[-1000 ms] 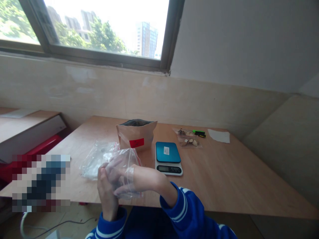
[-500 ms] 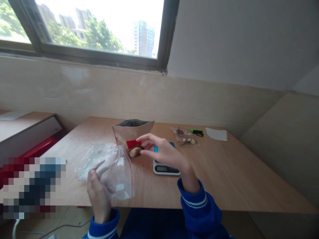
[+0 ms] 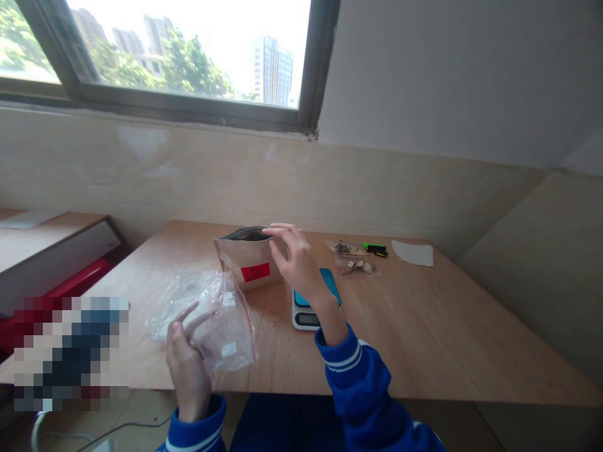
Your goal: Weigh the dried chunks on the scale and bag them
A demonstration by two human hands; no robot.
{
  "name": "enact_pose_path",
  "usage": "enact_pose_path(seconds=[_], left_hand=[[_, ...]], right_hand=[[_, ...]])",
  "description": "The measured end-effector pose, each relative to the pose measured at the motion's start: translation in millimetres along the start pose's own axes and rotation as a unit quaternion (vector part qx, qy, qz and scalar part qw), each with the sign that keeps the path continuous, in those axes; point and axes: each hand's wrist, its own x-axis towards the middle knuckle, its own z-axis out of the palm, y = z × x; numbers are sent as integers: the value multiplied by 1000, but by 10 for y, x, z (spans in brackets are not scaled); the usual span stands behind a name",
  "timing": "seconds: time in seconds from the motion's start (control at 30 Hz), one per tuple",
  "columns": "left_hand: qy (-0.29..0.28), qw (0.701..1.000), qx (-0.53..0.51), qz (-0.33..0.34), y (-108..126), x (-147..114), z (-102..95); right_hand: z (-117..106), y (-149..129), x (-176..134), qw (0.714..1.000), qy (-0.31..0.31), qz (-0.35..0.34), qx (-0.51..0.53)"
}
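My left hand (image 3: 186, 364) holds a clear zip bag (image 3: 228, 326) with a red seal line, just over the near edge of the wooden table (image 3: 424, 339). My right hand (image 3: 294, 263) hovers at the right side of the open mouth of a standing brown paper pouch (image 3: 245, 260) with a red label. Its fingers are spread and I see nothing between them. A blue-topped digital scale (image 3: 306, 314) sits behind that wrist, partly hidden.
More clear bags (image 3: 174, 301) lie left of the pouch. Two small bags of brown pieces (image 3: 355, 258), a green marker (image 3: 375, 249) and a white paper slip (image 3: 413, 253) lie at the back right. A lower desk and a red object (image 3: 70, 282) stand to the left.
My right hand came out of the clear bag with a brown piece, carried it up to the pouch mouth, and now shows no piece. The left hand lowered the bag slightly.
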Motion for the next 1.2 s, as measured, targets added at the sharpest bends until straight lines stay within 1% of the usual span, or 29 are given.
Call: enact_pose_path(seconds=[0.07, 0.13, 0.17, 0.23, 0.27, 0.33, 0.4, 0.47, 0.53, 0.6, 0.7, 0.8, 0.87, 0.93, 1.0, 1.03, 1.07, 1.13, 1.2], left_hand=[[-16, 999, -30, -17, 6, 0, 6], [-18, 998, -49, -21, 17, -13, 17], [-19, 998, -52, -18, 24, -24, 23], [-22, 999, -41, -5, 37, -51, 34], [-28, 999, -29, 3, 41, -65, 37], [-38, 999, -1, 20, 42, -87, 35], [-42, 998, 26, 37, 41, -99, 22], [-55, 996, 48, 48, 44, -99, 4], [-82, 993, 67, 49, 51, -87, -15], [-111, 989, 85, 50, 56, -67, -33], [-139, 984, 105, 47, 50, -25, -61], [-186, 978, 96, 3, 34, 24, -102], [-250, 963, 84, -53, 27, 60, -135], [-327, 936, 85, -103, 32, 96, -171], [-381, 911, 101, -122, 53, 135, -216], [-390, 906, 110, -120, 69, 159, -248], [-385, 907, 121, -118, 89, 187, -290], [-344, 921, 141, -114, 135, 256, -412], [-285, 939, 156, -116, 180, 337, -574]], right_hand=[[6, -94, -201, 998, 1, 34, 51], [33, -181, -430, 986, -47, 103, 119], [56, -212, -546, 973, -84, 151, 153], [124, -243, -763, 933, -160, 246, 210], [166, -243, -858, 911, -191, 282, 234], [255, -220, -1011, 874, -230, 323, 281], [335, -182, -1117, 847, -242, 338, 332], [390, -143, -1188, 826, -231, 350, 378], [416, -111, -1238, 808, -214, 365, 411], [419, -83, -1277, 797, -200, 374, 429], [401, -43, -1317, 797, -193, 377, 430], [368, 6, -1338, 808, -175, 383, 413], [341, 40, -1349, 819, -147, 388, 395], [311, 71, -1365, 833, -127, 385, 376], [272, 105, -1390, 842, -134, 372, 366], [246, 128, -1404, 849, -142, 362, 359], [213, 161, -1417, 857, -145, 354, 344], [120, 266, -1429, 882, -131, 345, 292], [-13, 438, -1403, 911, -93, 342, 211]])
